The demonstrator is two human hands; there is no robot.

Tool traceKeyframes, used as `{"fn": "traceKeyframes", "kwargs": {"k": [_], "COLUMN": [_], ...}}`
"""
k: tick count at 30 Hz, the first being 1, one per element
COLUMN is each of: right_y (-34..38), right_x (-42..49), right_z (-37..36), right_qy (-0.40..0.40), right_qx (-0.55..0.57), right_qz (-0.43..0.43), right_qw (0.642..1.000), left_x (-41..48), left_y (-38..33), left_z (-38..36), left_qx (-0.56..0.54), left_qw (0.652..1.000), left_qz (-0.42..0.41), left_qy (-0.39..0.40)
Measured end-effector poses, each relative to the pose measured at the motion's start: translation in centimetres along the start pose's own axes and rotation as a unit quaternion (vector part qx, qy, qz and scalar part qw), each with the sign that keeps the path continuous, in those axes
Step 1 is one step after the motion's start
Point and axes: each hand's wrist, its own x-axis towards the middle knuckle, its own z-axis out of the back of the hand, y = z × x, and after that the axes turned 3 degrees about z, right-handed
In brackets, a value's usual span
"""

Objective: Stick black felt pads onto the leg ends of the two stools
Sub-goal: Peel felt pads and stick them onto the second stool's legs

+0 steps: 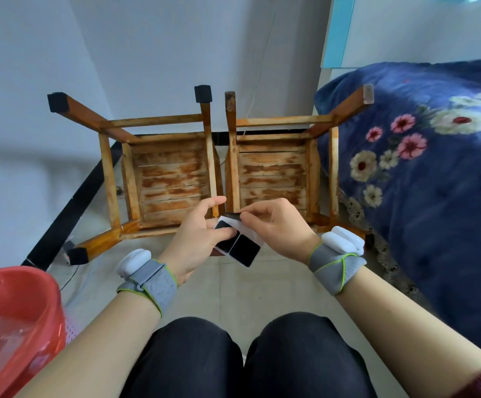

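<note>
Two wooden stools lie upside down side by side on the floor. The left stool has black felt pads on three visible leg ends; its near right leg is hidden behind my hands. The right stool shows bare wood on its two far leg ends. My left hand holds a white backing sheet with black pads. My right hand pinches one black pad that curls up off the sheet's top edge.
A red plastic basin stands at the lower left. A bed with a blue flowered cover fills the right side, close to the right stool. White walls with a black baseboard lie behind. My knees are at the bottom centre.
</note>
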Motion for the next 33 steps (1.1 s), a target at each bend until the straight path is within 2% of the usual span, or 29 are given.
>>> {"fn": "traceKeyframes", "kwargs": {"k": [3, 5, 8, 12, 14, 18, 20, 23, 27, 29, 33], "right_y": [0.3, 0.6, 1.1, 1.2, 1.2, 1.4, 1.1, 0.8, 0.6, 0.1, -0.1], "right_x": [1.1, 2.4, 4.7, 8.6, 10.7, 14.8, 16.9, 19.3, 21.0, 21.7, 22.7], "right_z": [0.9, 2.1, 4.0, 5.3, 5.9, 6.0, 5.9, 5.6, 4.7, 4.2, 3.7], "right_qy": [-0.054, -0.066, -0.073, -0.087, -0.098, -0.104, -0.108, -0.101, -0.094, -0.097, -0.111], "right_qx": [0.017, 0.114, 0.255, 0.407, 0.409, 0.326, 0.308, 0.316, 0.330, 0.299, 0.239], "right_qz": [-0.028, -0.091, -0.157, -0.184, -0.179, -0.152, -0.140, -0.131, -0.132, -0.132, -0.112], "right_qw": [0.998, 0.987, 0.951, 0.890, 0.889, 0.927, 0.935, 0.934, 0.930, 0.940, 0.958], "left_x": [0.4, 1.0, 2.5, 5.5, 7.4, 11.3, 13.3, 15.9, 18.5, 19.6, 20.8], "left_y": [-0.7, -1.4, -2.6, -5.2, -6.3, -8.3, -9.2, -10.4, -11.1, -11.2, -11.4], "left_z": [0.0, 0.2, 0.5, 1.0, 1.4, 2.5, 3.2, 4.0, 4.3, 4.1, 3.9], "left_qx": [0.003, 0.000, -0.024, -0.079, -0.088, -0.083, -0.058, -0.012, 0.049, 0.081, 0.150], "left_qw": [1.000, 1.000, 0.999, 0.994, 0.991, 0.988, 0.988, 0.989, 0.990, 0.989, 0.981], "left_qz": [-0.003, -0.003, 0.025, 0.077, 0.097, 0.116, 0.119, 0.111, 0.106, 0.083, -0.029], "left_qy": [0.013, 0.006, 0.004, 0.007, -0.009, -0.054, -0.075, -0.094, -0.078, -0.089, -0.123]}}
